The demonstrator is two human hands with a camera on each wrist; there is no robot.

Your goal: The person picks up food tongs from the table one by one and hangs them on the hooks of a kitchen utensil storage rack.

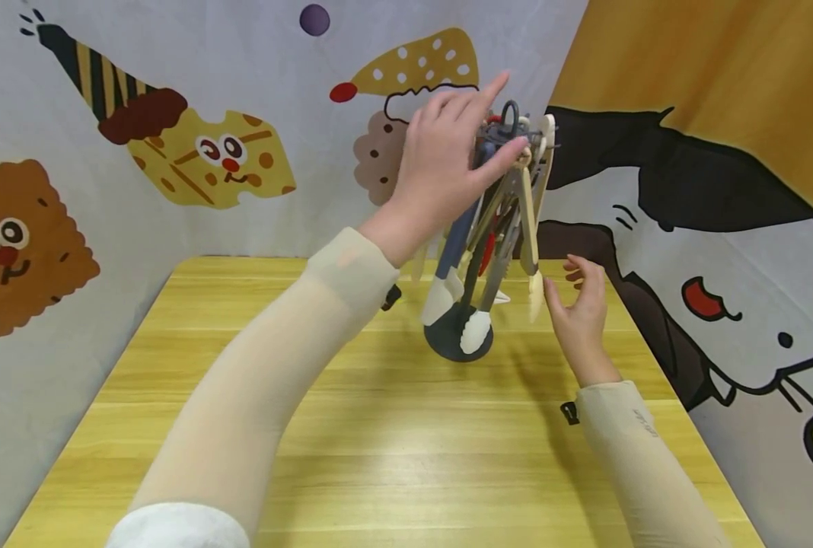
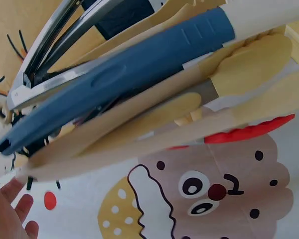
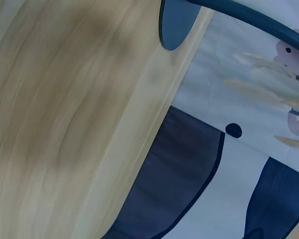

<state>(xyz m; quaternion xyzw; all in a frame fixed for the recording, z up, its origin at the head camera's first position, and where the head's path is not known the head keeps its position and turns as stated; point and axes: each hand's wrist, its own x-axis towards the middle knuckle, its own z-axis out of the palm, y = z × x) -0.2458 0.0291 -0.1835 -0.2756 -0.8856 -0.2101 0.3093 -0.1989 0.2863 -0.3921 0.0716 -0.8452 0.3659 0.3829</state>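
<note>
Several tongs hang from a dark rotating-looking utensil stand (image 1: 459, 352) on the table. At its top, my left hand (image 1: 444, 144) reaches over from the left, fingers extended and thumb by the hanging loops; whether it touches them is unclear. In the left wrist view are blue-handled tongs (image 2: 114, 79), steel tongs (image 2: 65, 84) and beige tongs (image 2: 134, 154), with the left fingers (image 2: 24, 206) beside their ends. My right hand (image 1: 580, 312) stands low at the right, loosely bent, its thumb next to the beige tip of hanging tongs (image 1: 535, 293). Blurred tong tips (image 3: 269, 84) appear in the right wrist view.
The wooden table (image 1: 393, 457) ends near the stand, with a patterned cloth backdrop (image 1: 256, 228) behind. A curved dark pole (image 3: 254, 19) rises from the stand's base. A red-tipped utensil (image 2: 249, 130) hangs among the others. Small black straps show at both wrists.
</note>
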